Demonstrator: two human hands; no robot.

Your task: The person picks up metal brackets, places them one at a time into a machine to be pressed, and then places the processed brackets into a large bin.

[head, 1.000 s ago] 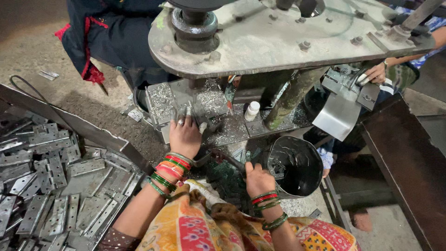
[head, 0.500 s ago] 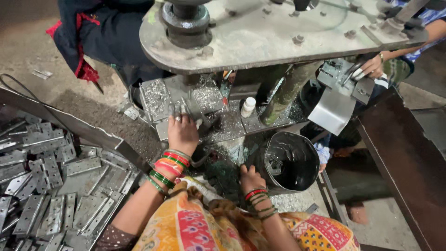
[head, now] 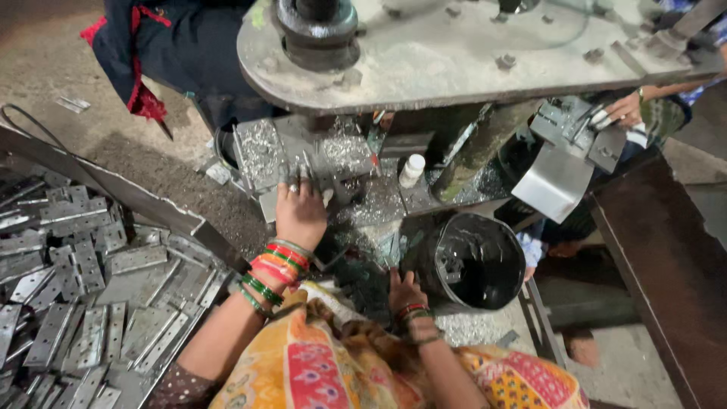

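My left hand (head: pixel 301 213), with bright bangles at the wrist, reaches forward onto the shaving-strewn bed of a press (head: pixel 333 155). Its fingertips lie on a small flat metal plate (head: pixel 266 198) there. My right hand (head: pixel 405 288) rests lower down on dark, littered metal, just left of a black bucket (head: pixel 473 261). Its fingers are curled, and what they touch is hidden. Over both hands hangs the machine's big grey top plate (head: pixel 454 45).
A heap of grey hinge plates (head: pixel 76 303) fills a tray at the left. A small white bottle (head: pixel 413 168) stands under the machine. A co-worker's hand (head: pixel 625 110) handles metal parts at the right, above a brown bench (head: pixel 666 265). A person in dark clothes (head: pixel 174 45) stands behind.
Both hands stay almost where they were. My left hand's fingers have settled flatter on the press bed, and the view has shifted slightly.
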